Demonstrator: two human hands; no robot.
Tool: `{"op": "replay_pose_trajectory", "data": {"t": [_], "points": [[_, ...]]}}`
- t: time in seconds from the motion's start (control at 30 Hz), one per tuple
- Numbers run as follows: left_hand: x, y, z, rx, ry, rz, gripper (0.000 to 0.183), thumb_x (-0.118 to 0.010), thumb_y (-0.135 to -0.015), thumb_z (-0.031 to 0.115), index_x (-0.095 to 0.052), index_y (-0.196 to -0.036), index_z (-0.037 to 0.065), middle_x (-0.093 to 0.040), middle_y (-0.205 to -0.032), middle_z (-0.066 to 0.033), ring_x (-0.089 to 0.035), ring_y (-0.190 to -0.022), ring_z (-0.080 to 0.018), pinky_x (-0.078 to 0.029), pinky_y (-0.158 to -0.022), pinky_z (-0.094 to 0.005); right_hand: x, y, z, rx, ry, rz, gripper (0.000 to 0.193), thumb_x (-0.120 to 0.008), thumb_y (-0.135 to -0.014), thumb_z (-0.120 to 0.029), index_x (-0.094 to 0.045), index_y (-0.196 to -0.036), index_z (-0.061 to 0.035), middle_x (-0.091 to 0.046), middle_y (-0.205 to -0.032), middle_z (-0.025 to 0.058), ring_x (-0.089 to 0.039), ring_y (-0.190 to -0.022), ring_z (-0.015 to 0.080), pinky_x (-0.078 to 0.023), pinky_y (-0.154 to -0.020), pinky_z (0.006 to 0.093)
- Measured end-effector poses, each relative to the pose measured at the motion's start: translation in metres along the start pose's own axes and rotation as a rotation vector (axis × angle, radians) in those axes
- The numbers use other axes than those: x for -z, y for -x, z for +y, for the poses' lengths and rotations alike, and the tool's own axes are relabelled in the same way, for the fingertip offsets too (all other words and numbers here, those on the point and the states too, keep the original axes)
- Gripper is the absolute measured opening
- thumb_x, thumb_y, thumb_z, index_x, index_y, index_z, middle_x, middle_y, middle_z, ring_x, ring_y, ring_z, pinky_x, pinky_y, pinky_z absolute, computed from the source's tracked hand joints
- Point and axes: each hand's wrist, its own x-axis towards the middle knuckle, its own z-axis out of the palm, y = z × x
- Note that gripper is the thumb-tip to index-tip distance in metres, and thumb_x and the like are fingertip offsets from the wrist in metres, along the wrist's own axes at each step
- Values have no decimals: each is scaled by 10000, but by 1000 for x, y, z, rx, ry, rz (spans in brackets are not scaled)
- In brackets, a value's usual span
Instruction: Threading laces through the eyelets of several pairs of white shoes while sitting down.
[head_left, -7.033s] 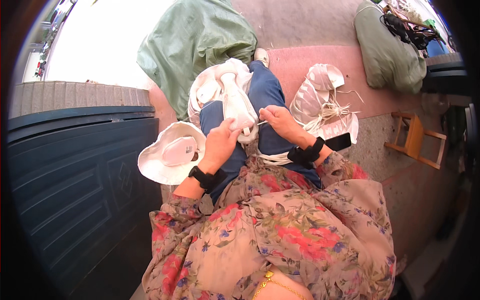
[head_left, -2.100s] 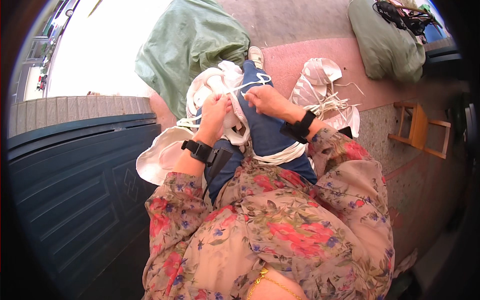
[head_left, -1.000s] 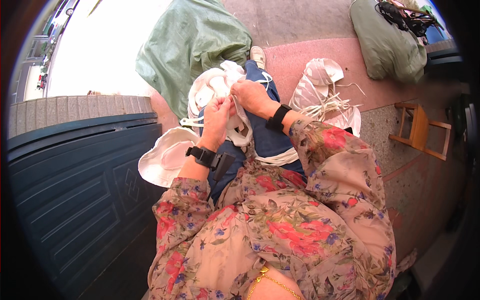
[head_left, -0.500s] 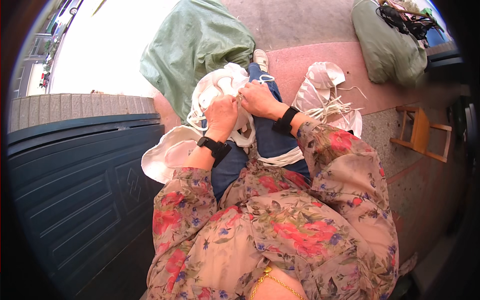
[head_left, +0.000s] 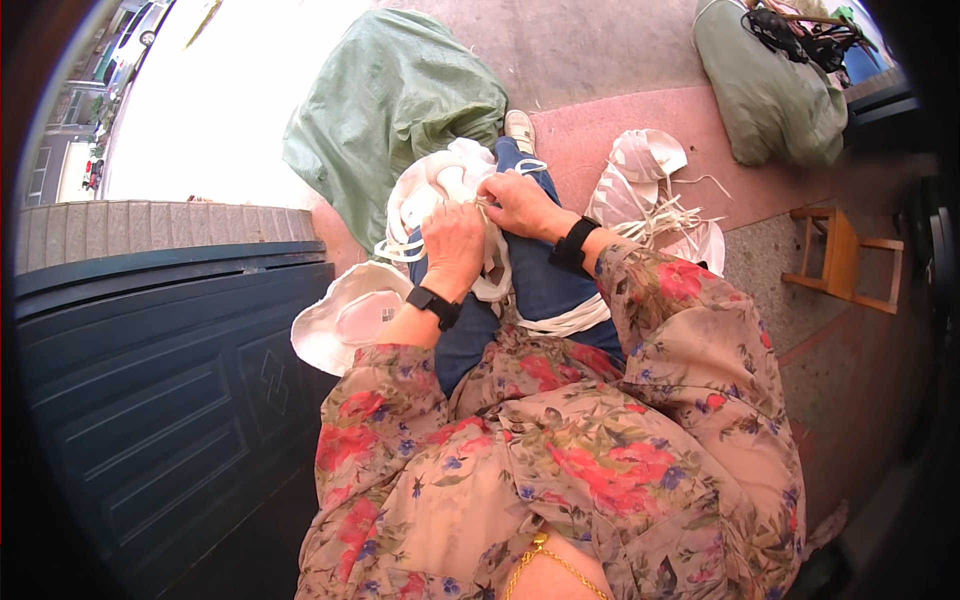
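White shoe upper (head_left: 492, 250) lies on my jeans (head_left: 545, 285) at the lap, left hand (head_left: 453, 245) and right hand (head_left: 518, 207) close together over it, my fingers bent inward, their grip too hidden to tell, white lace loop (head_left: 398, 259) just left of my left hand.

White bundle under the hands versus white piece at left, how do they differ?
The white bundle sits partly under the left hand and right hand; the white piece lies untouched. The white bundle has cord loops; the white piece shows a pinkish oval patch. Both are whitish.
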Motion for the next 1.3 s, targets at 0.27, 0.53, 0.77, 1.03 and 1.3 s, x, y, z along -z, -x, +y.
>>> {"op": "replay_pose_trajectory", "data": {"t": [0.27, 0.53, 0.77, 1.03, 1.3], "points": [[65, 27, -28, 443, 1192, -563, 237, -610, -762, 204, -550, -697, -15, -612, -718, -142, -589, -670, -258, -427, -601, -388, 14, 33, -39, 503, 232, 161, 180, -580, -685, -96, -574, -864, -119, -552, -902, 59, -511, -922, 207, -381, -810, 354], [-30, -69, -53, 461, 351, -136, 441, -711, -662, 356, -614, -859, -26, -627, -801, -148, -614, -759, -249, -472, -684, -329, 69, 83, -79, 8, -624, -1, 176, -505, -857, -66, -537, -1030, -72, -586, -708, 77, -581, -582, 152, -486, -592, 284], [-48, -64, -70, 643, 614, -293, 486, -711, -618, 361, -612, -881, -36, -626, -897, -199, -604, -873, -292, -456, -769, -355, 312, 229, -68, 151, -1303, 673, 398, -262, -973, -268, -314, -605, -126, -246, -414, -41, -237, -376, 85, -291, -446, 225], [-56, -51, -66, 645, 514, -215, 453, -696, -638, 337, -592, -897, -20, -611, -933, -200, -586, -909, -310, -453, -773, -371, 374, 361, -67, 174, -1149, 845, 402, -294, -928, -109, -250, -529, -141, -210, -431, -19, -247, -453, 89, -242, -475, 231], [-35, -52, -66, 593, 567, -133, 523, -576, -784, 394, -531, -1091, -27, -560, -1042, -221, -526, -1007, -339, -410, -855, -404, 320, 336, -9, -170, -1064, 1192, 357, -349, -958, -239, -367, -623, -117, -259, -493, -27, -261, -490, 81, -255, -506, 240]]}}
